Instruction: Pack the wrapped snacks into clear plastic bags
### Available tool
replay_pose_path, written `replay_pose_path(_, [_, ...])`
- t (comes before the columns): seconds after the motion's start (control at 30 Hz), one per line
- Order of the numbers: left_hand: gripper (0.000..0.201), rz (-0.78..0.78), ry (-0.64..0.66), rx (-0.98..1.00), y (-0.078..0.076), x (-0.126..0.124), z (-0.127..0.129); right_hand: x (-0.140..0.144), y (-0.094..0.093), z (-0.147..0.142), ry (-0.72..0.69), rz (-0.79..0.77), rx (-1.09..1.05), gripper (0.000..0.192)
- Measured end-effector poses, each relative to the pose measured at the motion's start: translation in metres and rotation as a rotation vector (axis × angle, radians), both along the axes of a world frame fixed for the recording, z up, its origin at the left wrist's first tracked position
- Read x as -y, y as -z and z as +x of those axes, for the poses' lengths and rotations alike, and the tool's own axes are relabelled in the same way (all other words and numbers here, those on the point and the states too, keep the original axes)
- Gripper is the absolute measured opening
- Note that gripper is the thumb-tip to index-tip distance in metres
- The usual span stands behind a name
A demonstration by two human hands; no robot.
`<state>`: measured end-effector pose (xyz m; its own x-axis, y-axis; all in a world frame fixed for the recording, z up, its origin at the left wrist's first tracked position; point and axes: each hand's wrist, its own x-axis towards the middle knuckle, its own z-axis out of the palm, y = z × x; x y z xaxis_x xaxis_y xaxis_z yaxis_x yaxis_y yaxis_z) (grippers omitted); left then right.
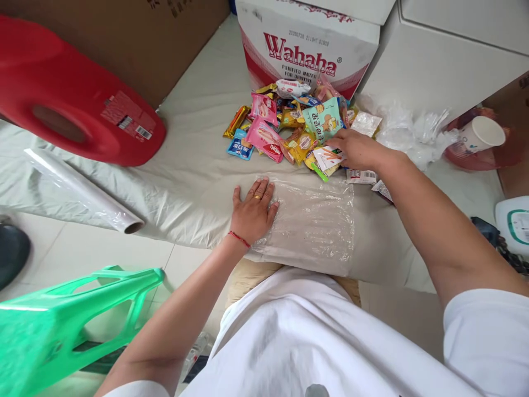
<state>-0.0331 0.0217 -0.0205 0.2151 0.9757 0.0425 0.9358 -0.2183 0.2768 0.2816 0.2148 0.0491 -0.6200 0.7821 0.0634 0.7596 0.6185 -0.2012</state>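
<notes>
My left hand (253, 212) lies flat with fingers spread on the left edge of a clear plastic film sheet or bag (314, 226), stretched on the cloth in front of me. At the right side of a heap of wrapped snacks, my right hand (359, 149) reaches in with fingers extended. Its fingertips touch a white snack packet (328, 158) beside a teal snack packet (323, 121); the thumb is hidden. Also in the heap are pink wafer packets (266, 138), a yellow packet (301, 146) and a blue packet (239, 146).
A Wahaha carton (306, 47) stands behind the snacks. Crumpled clear plastic (409, 132) and a paper cup (481, 135) sit at the right. On the left are a red jug (82, 99), a roll of film (86, 190) and a green stool (53, 314).
</notes>
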Motion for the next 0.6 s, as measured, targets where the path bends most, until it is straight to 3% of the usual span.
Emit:
replay_pose_path(0.1, [0.06,0.012,0.004,0.014,0.0,0.0,0.0,0.001,-0.006,0.009,-0.086,-0.023,0.209,0.067])
replay_pose_path(0.33, [0.059,0.034,0.006,0.017,0.002,0.001,-0.001,0.026,0.001,-0.004,-0.154,0.002,0.298,0.067])
replay_pose_path(0.43, [0.059,0.035,0.008,0.016,0.002,0.001,-0.001,0.037,-0.006,-0.003,-0.025,0.033,0.311,0.064])
replay_pose_path(0.6, [0.059,0.026,0.004,0.032,0.001,0.001,0.0,0.091,-0.055,0.02,0.293,0.061,0.178,0.06])
